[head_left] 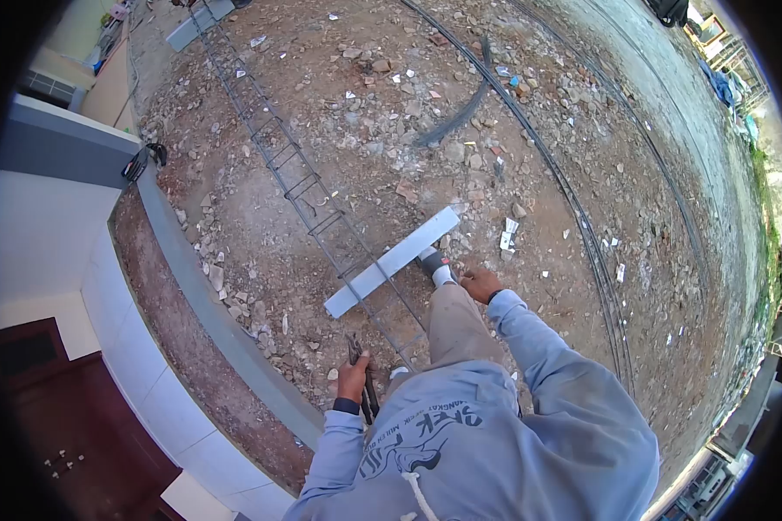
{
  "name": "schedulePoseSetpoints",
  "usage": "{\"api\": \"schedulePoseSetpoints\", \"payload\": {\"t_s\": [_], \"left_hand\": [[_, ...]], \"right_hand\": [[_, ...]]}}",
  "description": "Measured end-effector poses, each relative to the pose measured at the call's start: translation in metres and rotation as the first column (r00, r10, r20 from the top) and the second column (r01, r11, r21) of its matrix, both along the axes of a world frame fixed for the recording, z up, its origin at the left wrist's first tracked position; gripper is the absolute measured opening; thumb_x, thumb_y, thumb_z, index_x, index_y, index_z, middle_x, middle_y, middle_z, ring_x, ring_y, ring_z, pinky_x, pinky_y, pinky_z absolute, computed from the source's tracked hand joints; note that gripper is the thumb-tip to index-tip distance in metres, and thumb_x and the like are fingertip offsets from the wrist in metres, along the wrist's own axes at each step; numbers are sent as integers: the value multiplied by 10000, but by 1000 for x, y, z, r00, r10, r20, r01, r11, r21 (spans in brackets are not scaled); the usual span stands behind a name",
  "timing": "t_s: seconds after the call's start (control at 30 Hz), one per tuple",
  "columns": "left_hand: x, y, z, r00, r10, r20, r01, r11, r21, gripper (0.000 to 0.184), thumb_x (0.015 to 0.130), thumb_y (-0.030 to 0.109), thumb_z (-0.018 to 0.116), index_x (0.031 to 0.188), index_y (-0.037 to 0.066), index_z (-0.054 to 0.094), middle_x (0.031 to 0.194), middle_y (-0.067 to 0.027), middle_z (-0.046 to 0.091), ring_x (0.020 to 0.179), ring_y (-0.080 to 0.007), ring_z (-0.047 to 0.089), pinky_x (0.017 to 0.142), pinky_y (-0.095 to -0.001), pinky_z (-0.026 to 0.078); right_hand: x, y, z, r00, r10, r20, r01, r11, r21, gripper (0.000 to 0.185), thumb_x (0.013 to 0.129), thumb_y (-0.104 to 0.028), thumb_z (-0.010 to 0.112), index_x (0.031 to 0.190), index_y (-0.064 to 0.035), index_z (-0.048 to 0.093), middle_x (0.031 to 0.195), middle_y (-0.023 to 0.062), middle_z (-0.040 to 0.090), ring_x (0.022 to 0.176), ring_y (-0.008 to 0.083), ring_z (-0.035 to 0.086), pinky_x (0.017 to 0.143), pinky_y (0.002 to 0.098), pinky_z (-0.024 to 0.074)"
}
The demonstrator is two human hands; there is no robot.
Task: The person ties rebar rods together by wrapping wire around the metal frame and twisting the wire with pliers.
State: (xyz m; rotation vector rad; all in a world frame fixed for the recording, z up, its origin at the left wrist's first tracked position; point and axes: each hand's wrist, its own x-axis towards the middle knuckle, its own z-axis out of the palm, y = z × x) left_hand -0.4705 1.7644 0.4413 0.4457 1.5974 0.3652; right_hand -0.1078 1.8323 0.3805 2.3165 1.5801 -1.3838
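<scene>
My left hand is closed around a pair of dark metal pincers, jaws pointing forward and handles running down past my wrist. Beside my knee, my right hand has its fingers curled; whatever they hold, if anything, is too small to make out. A long rebar cage with several cross ties stretches from near my legs to the far left. Under its near end lies a pale grey plank or block, set crosswise, with my shoe against it. A similar pale piece supports the far end.
Rubble and stone chips cover the dirt ground. Long dark rebar rods curve along the right. To the left, a low concrete edge borders a tiled step by the building. A dark object sits on that edge's far end.
</scene>
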Motion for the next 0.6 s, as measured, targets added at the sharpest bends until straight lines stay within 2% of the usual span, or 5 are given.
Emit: {"api": "schedulePoseSetpoints", "payload": {"t_s": [0.07,0.2,0.23,0.5,0.6], "left_hand": [[16,14,-17,976,-182,-123,168,979,-115,284,882,243,599,952,-31,629,703,-77,626,587,-161,598,550,-283,494],[83,92,-10,967,-253,-15,238,927,-291,273,886,244,588,963,-9,652,708,-63,621,614,-145,603,579,-274,505],[97,107,-24,965,-259,-44,234,923,-305,283,874,260,603,940,-10,653,699,-59,621,608,-136,598,577,-269,498],[154,122,-138,968,-235,-85,161,849,-504,326,845,307,629,929,-7,661,685,-48,635,649,-122,601,601,-267,458],[170,125,-154,964,-259,-55,188,816,-547,339,849,308,614,894,-26,652,702,-50,644,666,-138,602,615,-281,453]], "right_hand": [[29,37,-59,1000,-25,19,26,997,-78,424,835,-388,513,1039,-47,661,1060,221,628,1030,373,580,905,429,449],[83,130,-159,997,-71,4,71,994,-82,415,827,-358,495,1038,-40,656,1083,212,620,1040,377,570,934,430,430],[94,152,-189,984,-180,8,180,978,-109,414,830,-357,493,1030,-33,657,1082,214,619,1045,378,567,935,430,429],[131,230,-377,959,-143,243,187,968,-167,404,821,-252,532,1149,-16,540,1142,237,573,1066,388,556,907,461,446],[138,267,-420,936,-79,344,81,997,9,378,807,-198,540,1142,-25,515,1197,180,526,1138,341,493,947,454,406]]}}
